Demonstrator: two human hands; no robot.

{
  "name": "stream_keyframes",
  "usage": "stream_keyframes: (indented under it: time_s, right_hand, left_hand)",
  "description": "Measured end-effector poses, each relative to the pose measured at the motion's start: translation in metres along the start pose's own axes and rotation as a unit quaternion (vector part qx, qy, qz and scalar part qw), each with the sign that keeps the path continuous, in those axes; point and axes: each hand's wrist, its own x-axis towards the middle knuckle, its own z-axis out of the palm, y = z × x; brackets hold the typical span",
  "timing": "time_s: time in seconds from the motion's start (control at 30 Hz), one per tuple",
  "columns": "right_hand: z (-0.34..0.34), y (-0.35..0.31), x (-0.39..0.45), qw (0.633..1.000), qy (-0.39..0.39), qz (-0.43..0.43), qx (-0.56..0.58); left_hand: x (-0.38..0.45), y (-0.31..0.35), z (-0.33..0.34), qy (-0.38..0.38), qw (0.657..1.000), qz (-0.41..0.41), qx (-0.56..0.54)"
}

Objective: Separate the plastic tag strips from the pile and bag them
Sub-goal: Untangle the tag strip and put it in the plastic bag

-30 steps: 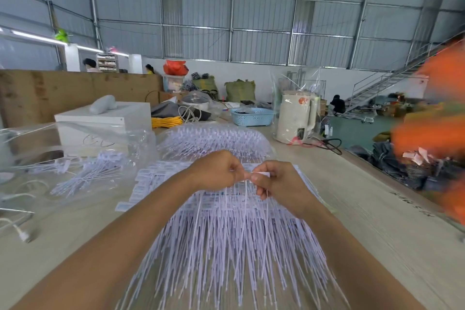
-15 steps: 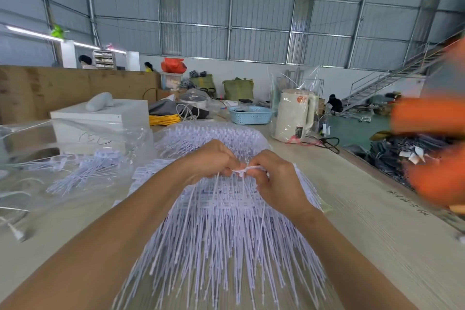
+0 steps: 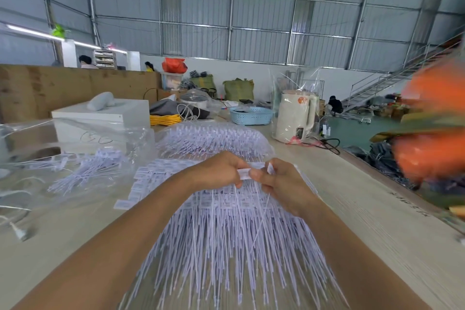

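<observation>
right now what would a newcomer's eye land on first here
First, the big fan of white plastic tag strips spread over the table in front of the person. Above it, the left hand and right hand meet, pinching tag heads. A blurred orange shape fills the right edge.

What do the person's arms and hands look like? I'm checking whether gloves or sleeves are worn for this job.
Both forearms are bare right down to the frame's bottom edge; no sleeve shows. The left hand and right hand wear no gloves. No watch, bracelet or ring is visible on the wrists or on the fingers that show.
</observation>
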Motion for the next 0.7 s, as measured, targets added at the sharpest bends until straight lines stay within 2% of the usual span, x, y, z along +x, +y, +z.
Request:
stream_keyframes:
  time_s: [0.1,0.2,0.3,0.43,0.5,0.57,0.7]
  right_hand:
    - [0.009,-0.005,-0.002,0.998,-0.063,-0.017,0.010]
    - [0.014,-0.007,-0.003,0.996,-0.086,-0.021,0.025]
    - [0.012,-0.010,-0.004,0.996,-0.081,-0.027,0.010]
    - [0.004,-0.009,-0.003,0.999,-0.036,-0.019,0.002]
    - [0.002,-0.009,-0.003,1.000,-0.020,-0.011,-0.015]
    - [0.001,-0.009,-0.003,0.999,-0.034,-0.004,-0.031]
    - [0.001,-0.013,-0.004,0.992,-0.072,-0.022,-0.101]
  left_hand:
    - [-0.002,0.002,0.001,-0.021,0.999,0.026,0.017]
    - [0.001,0.001,0.000,-0.012,0.998,0.043,0.050]
    - [0.002,-0.003,-0.001,0.007,0.997,0.051,0.056]
    - [0.003,-0.012,-0.005,0.077,0.994,0.040,0.064]
    - [0.004,-0.015,-0.006,0.064,0.996,0.031,0.047]
    - [0.004,-0.017,-0.005,0.049,0.998,0.035,0.020]
    - [0.004,-0.015,-0.003,0.076,0.996,0.013,-0.040]
